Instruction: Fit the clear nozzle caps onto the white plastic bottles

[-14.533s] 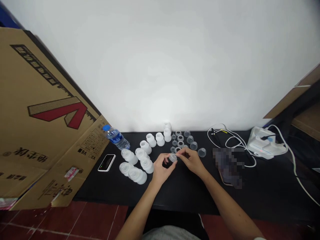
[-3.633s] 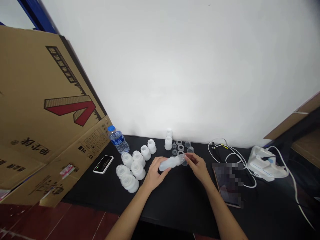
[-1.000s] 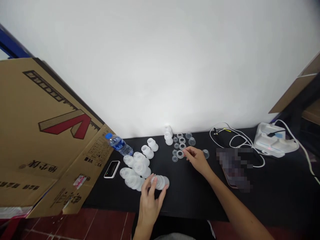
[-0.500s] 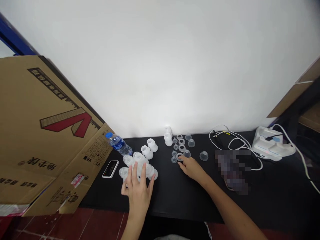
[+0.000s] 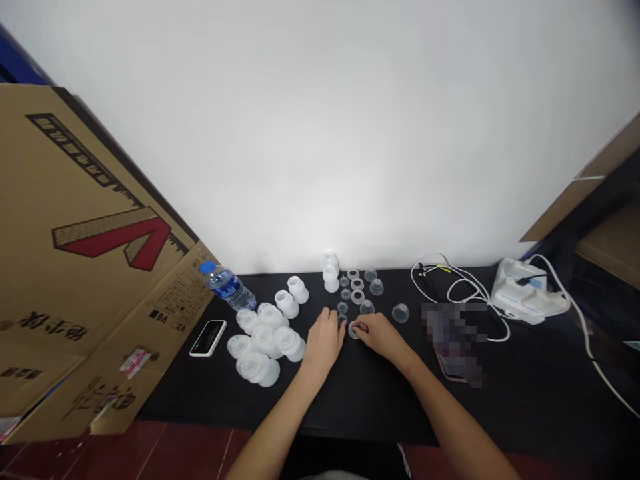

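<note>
My left hand [image 5: 324,339] reaches to the front of a row of small clear bottle nipples [image 5: 343,307], its thumb and fingers closed around the nearest one. Just right of it, my right hand [image 5: 381,337] pinches a translucent ring [image 5: 353,330] close to the black table. Behind my hands lie more white rings [image 5: 357,297] in a line. Clear dome caps [image 5: 401,313] sit to the right of them. Several assembled white baby bottles [image 5: 257,369] stand together left of my left hand. Open white bottles [image 5: 287,304] stand behind that group, with others [image 5: 331,279] by the wall.
A water bottle [image 5: 227,287] leans beside a large cardboard box [image 5: 105,267] on the left, with a white-edged phone [image 5: 208,338] in front. At right are white cables [image 5: 463,283], a white charging device [image 5: 527,293] and a partly blurred phone [image 5: 453,353]. A white wall rises behind.
My left hand has left the assembled bottles and moved right to the nipples. My right hand has drawn a ring a little towards me. The camera view has shifted slightly.
</note>
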Tool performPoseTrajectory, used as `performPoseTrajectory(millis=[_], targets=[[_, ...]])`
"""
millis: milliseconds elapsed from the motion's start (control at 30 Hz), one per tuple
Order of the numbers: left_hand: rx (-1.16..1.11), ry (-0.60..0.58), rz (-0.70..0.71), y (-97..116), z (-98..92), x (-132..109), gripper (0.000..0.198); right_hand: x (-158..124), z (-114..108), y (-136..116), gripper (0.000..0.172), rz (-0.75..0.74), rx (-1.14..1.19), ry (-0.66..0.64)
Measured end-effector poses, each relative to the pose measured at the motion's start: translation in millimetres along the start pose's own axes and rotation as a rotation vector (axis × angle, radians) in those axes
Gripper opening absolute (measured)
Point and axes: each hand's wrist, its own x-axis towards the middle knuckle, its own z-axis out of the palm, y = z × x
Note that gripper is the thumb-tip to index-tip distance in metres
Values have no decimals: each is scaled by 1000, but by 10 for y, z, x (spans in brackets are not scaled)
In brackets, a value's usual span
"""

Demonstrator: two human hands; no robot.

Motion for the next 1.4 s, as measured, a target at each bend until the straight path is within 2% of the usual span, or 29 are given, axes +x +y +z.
performPoseTrajectory(millis=[100, 233, 300, 433, 567, 633, 700, 767, 833, 900, 1000, 1133, 1300, 1400], targets=[[-41, -22, 0, -80, 150, 60, 22, -1, -42, -4, 16, -47, 64, 10], [-188, 126, -21, -79, 82, -2, 21, -5, -102, -82, 27, -29, 245, 130], [-324, 155, -27, -47, 39, -8, 25, 4, -122, -128, 34, -2, 392, 161], [-519, 49, 10, 6, 55, 13, 27, 31, -132, -147, 45, 20, 626, 156], [-408, -94, 9, 10, 97, 13, 55, 55, -148, -70, 48, 59, 638, 321], [-379, -153, 34, 5, 96, 10, 49, 66, -159, -27, 49, 76, 644, 388], [-450, -116, 7, 0, 87, 14, 36, 76, -160, 4, 49, 100, 676, 418], [-580, 7, -88, -3, 80, 25, 35, 82, -146, 21, 47, 116, 707, 421], [-722, 136, -196, -2, 81, 39, 39, 82, -122, 19, 45, 116, 717, 411], [-839, 190, -250, 3, 86, 49, 43, 73, -98, -5, 44, 95, 718, 377], [-914, 154, -206, 17, 86, 50, 38, 47, -89, -71, 41, 35, 721, 266], [-856, 111, -99, 13, 75, 30, 33, 12, -132, -131, 37, -81, 667, 90], [-805, 128, -58, -53, 103, 15, 36, -14, -171, -117, 34, -127, 593, 40], [-783, 171, -63, -73, 115, 16, 35, -27, -181, -126, 34, -141, 588, -42]])
